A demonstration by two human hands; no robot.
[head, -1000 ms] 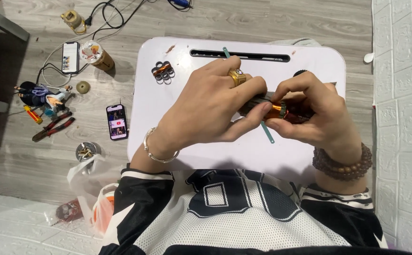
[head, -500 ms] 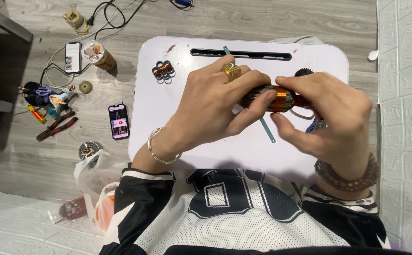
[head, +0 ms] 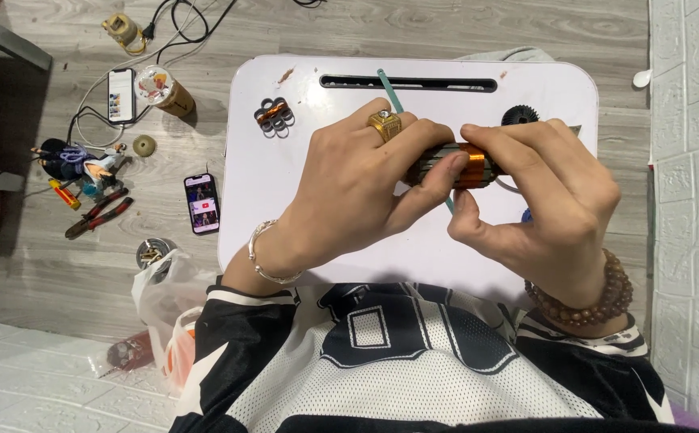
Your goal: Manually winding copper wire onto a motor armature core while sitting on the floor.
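- The step in hand looks like working on a wound motor core: both hands grip a dark ribbed metal cylinder banded with copper-orange winding (head: pixel 463 166), held just above the white lap table (head: pixel 285 200).
- The left hand (head: pixel 357 188), wearing a gold ring, clasps the cylinder's left end, its fingers curled over the top.
- The right hand (head: pixel 546 192) pinches the right end, thumb underneath.
- The next move probably calls for a steady grip from one hand while the other turns or adjusts the winding.
- The cylinder looks grooved lengthwise, its copper band glossy.
- Under the cylinder a thin teal stick (head: pixel 389 87) lies on the table; left of the cylinder sits a small cluster of copper coils (head: pixel 275 117).
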